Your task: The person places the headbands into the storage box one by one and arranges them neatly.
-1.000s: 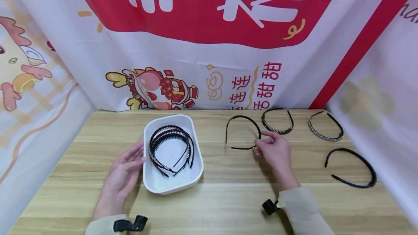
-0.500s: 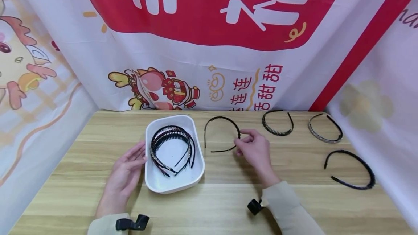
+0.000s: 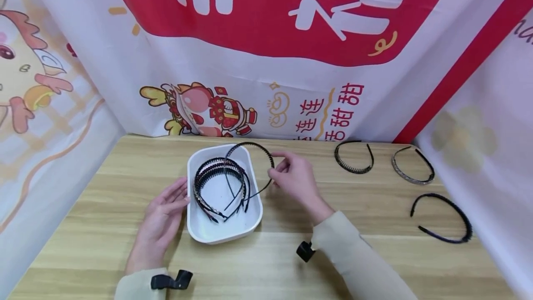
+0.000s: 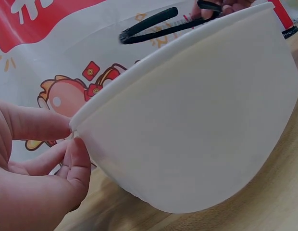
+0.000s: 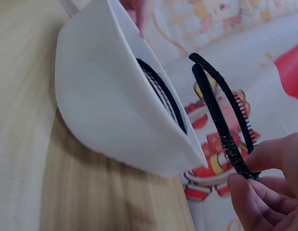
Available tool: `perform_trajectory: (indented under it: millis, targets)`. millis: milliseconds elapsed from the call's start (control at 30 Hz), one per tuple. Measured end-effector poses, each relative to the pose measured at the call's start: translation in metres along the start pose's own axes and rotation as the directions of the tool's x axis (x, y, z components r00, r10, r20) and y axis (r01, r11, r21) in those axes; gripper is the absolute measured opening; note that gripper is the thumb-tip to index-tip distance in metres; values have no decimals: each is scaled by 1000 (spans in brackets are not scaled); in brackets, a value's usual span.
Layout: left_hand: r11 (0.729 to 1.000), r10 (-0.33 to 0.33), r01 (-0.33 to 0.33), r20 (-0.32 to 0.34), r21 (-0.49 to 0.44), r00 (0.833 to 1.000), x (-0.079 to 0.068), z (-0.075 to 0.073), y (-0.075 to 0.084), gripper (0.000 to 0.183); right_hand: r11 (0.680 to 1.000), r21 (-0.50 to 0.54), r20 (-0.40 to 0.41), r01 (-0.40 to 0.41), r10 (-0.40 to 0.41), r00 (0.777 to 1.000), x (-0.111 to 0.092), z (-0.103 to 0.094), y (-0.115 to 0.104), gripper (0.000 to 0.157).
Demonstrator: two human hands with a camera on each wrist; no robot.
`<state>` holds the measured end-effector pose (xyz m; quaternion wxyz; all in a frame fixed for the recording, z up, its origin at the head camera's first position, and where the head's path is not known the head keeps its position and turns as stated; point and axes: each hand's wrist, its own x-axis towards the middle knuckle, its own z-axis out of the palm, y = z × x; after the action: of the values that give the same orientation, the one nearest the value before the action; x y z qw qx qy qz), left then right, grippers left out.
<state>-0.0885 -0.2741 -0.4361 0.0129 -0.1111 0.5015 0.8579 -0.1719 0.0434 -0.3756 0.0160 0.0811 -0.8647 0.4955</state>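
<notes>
The headband (image 5: 216,113) in hand was thin and black, bent to an open U, with fine comb teeth along the inner side and a rough, beaded texture near the grip. It was held clear above the right rim of a white container (image 3: 225,239) near the worktop's back edge. The fingers of the right hand (image 3: 293,177) pinched the band on its curve; those of the left hand (image 3: 160,216) pinched the container's left rim.

Bands in the container (image 3: 201,180) overlapped and could not be counted. The left wrist view showed the held band only partly, above the rim. The pale sleeves (image 3: 354,249) were cut off by the lower border.

The worktop (image 3: 258,272) was wood-grained. A toothed band (image 3: 354,169) and a glittering grey band (image 3: 405,177) lay toward its back right corner; a dark band (image 3: 469,227) lay by the right edge. White cloth (image 3: 250,78) with red and cartoon prints enclosed three sides.
</notes>
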Motion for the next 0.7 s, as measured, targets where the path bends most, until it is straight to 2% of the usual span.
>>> perform_trajectory:
  millis: [167,400,700]
  targets:
    - [999,-1,1,-3,38,1000,2,-2,1,56,990,-119,77,78,-69,995,15,17,-16,46]
    - [999,31,-31,3,16,1000,3,2,2,56,965,-199,182,169,-133,974,33,33,-33,45]
    - [999,23,-22,-19,37,1000,1,5,2,55,934,-301,279,193,-108,954,48,45,-35,41]
